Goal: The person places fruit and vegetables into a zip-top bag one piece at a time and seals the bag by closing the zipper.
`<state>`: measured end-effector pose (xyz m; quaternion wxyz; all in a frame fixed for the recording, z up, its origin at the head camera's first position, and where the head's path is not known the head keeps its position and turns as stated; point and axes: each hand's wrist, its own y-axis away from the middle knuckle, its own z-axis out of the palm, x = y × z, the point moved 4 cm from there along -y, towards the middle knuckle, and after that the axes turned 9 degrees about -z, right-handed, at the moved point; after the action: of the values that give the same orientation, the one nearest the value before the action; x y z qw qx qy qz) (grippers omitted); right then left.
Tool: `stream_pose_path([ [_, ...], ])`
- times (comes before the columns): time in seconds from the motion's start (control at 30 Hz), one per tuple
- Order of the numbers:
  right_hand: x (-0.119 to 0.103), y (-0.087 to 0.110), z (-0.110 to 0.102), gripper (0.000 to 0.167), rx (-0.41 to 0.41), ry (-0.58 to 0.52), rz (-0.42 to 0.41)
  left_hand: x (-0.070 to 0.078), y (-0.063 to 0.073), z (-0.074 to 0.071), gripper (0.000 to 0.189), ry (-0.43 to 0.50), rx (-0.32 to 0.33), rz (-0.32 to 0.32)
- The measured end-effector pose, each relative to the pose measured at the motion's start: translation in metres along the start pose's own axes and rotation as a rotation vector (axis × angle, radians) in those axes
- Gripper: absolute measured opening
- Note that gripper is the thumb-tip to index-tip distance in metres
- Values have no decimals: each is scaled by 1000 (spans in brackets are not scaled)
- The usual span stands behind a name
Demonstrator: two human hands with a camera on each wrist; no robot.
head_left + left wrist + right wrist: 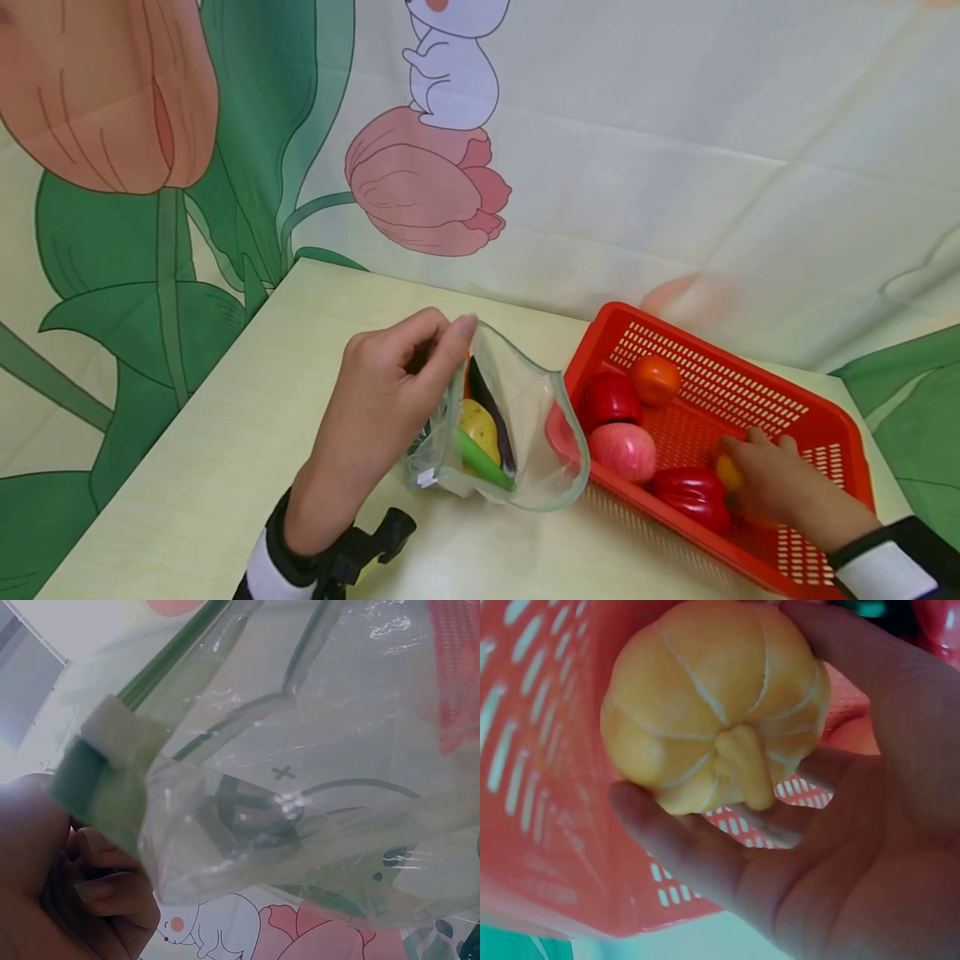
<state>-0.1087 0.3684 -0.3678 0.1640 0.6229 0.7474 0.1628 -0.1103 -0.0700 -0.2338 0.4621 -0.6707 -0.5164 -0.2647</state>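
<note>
My left hand [390,400] pinches the rim of a clear zip bag [536,450] between thumb and fingers, and the bag's mouth gapes. Inside the bag lie a yellow potato [480,423], a long green pepper [483,462], a slim dark eggplant [491,408] and a sliver of something orange. In the left wrist view, the bag's green edge with a white slider [112,727] is by the fingertips. Over at the red basket [851,454], my right hand [776,479] grips a small orange-yellow pumpkin [712,697], its fingers curled around the sides and its stem toward the palm.
Also in the basket are an orange [655,379], a dark red fruit [611,398], a pink apple [622,452] and a red bell pepper [692,498]. The basket stands right of the bag on a pale table [225,433]. A printed cloth [637,150] hangs behind.
</note>
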Motion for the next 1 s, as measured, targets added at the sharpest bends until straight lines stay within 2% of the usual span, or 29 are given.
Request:
stream_pose_path([
  [0.13,-14,8,-17,72,134,97,14,1,-1,0,35,-8,4,11],
  [0.3,-38,22,-48,84,307,116,67,2,-1,1,36,-9,9,26],
  [0.47,-74,37,-85,87,578,69,-43,2,0,1,36,-17,11,24],
  [0.6,-120,52,-105,87,722,-22,-134,1,0,1,36,-15,13,21],
  [0.7,-158,65,-116,88,841,-53,-251,1,0,1,36,-9,14,19],
  [0.8,-192,79,-124,81,962,-67,-431,0,0,0,36,-7,15,20],
  [0.93,-229,94,-128,71,1047,-88,-672,-1,-1,0,36,-7,12,12],
  [1.0,-243,97,-127,67,1022,-86,-742,-1,-1,0,37,-10,10,5],
])
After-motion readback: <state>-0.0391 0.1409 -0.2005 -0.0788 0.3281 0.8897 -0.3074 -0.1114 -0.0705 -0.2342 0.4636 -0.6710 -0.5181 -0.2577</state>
